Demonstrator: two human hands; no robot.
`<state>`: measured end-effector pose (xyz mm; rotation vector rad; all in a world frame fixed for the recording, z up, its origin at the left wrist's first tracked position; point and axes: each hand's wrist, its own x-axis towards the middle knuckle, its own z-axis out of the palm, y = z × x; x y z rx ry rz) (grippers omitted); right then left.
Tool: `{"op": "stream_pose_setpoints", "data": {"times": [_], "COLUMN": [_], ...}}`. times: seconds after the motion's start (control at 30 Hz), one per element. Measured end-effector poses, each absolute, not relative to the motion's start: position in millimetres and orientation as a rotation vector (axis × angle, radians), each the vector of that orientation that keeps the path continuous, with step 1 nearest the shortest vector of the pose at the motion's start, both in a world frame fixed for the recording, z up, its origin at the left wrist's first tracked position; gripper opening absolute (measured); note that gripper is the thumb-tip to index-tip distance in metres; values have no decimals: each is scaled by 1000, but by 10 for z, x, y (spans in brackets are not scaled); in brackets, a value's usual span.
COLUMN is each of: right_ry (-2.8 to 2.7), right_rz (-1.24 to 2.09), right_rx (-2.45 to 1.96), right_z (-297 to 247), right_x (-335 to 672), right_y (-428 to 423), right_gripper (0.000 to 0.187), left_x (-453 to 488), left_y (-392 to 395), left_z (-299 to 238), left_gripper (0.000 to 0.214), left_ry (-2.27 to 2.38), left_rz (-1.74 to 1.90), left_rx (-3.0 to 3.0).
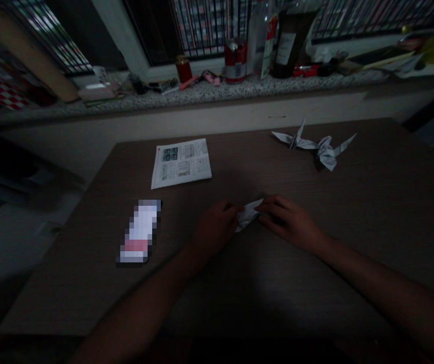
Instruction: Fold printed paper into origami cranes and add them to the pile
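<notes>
A small folded piece of printed paper [249, 212] lies on the brown wooden table [372, 212] near its middle. My left hand [215, 227] pinches the paper's left end with curled fingers. My right hand [291, 222] presses on its right end, fingers bent down over it. Part of the paper is hidden under both hands. Two finished paper cranes [315, 144] stand at the far right of the table, touching each other.
A printed sheet [181, 162] lies flat at the far left-centre. A blurred-out flat object [140, 231] lies left of my hands. Behind the table a stone window ledge [202, 93] carries a red can [235, 60], bottles and small clutter.
</notes>
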<state>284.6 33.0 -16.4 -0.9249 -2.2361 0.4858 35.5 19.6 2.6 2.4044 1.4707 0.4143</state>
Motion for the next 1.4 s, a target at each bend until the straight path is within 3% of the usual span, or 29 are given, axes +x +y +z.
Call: {"op": "stream_pose_setpoints", "data": {"times": [0.43,0.7,0.87,1.4], "right_ry": [-2387,-2318,-2287,-2225], "right_rz": [440,392,405,483], "right_rx": [-915,-1009,-1044,-1104], "right_z": [-184,-226,-240,-247], "right_x": [2839,2783,2800,2799], "right_y": [341,333,373,392], "right_gripper": [22,19,28,31], "left_x": [345,366,369,381], "left_y": [219,213,222,254], "left_z": [-30,-59,-58,-98], "left_gripper": [13,30,33,21], "left_ry": [1406,1445,1446,1305], "left_rz": [517,584,557,683], "left_rx": [2306,2281,2302,2192]}}
